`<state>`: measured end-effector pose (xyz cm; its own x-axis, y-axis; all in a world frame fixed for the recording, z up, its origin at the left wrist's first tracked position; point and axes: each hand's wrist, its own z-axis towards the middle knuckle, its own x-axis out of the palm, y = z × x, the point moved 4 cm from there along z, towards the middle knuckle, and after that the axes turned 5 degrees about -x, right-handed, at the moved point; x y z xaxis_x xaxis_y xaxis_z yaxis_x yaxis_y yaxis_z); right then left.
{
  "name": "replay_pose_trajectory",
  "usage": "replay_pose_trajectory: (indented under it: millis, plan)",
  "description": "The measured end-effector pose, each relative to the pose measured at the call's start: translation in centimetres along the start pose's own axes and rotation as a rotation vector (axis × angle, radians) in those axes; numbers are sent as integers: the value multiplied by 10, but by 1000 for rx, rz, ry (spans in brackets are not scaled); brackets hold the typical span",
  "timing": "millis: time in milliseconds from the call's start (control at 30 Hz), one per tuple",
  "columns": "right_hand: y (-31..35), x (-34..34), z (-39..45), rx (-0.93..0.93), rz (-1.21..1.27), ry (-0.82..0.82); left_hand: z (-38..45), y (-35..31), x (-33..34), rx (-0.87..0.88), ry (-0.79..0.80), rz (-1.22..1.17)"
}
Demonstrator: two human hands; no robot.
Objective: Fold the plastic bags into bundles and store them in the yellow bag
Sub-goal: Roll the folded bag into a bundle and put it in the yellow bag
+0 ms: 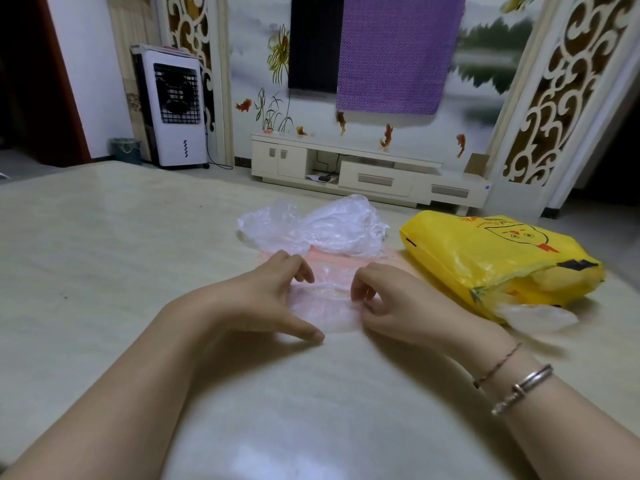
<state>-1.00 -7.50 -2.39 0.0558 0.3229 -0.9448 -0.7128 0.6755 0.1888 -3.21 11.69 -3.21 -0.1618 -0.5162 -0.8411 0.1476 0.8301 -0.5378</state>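
A thin pink plastic bag (pixel 327 299) lies flat on the pale table (pixel 104 254) between my hands. My left hand (pixel 263 299) pinches its left side, thumb stretched toward the near edge. My right hand (pixel 388 306) pinches its right side with curled fingers. Behind it sits a crumpled heap of clear and white plastic bags (pixel 318 226). The yellow bag (pixel 491 258) lies on its side at the right, its mouth toward me, with a clear bag (pixel 540 318) poking out.
Beyond the table's far edge stand a low white TV cabinet (pixel 367 171), a white air cooler (pixel 173 109) and a small bin (pixel 125 150) at the left. A purple cloth (pixel 394 53) hangs over the dark screen.
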Motion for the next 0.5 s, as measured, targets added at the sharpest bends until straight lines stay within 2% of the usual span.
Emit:
replay_pose_trajectory:
  millis: [133,300,400,500]
  plan:
    - [-14,-1,1,140,256,-181,0,-1,1,62,-62,-37]
    - [-28,2,3,265,412,-255,6,-2,-1,109,-168,-63]
    - [-19,1,2,213,449,-141,12,1,-4,89,-294,-117]
    - [-11,5,-1,114,291,1,13,5,-6,33,-330,-132]
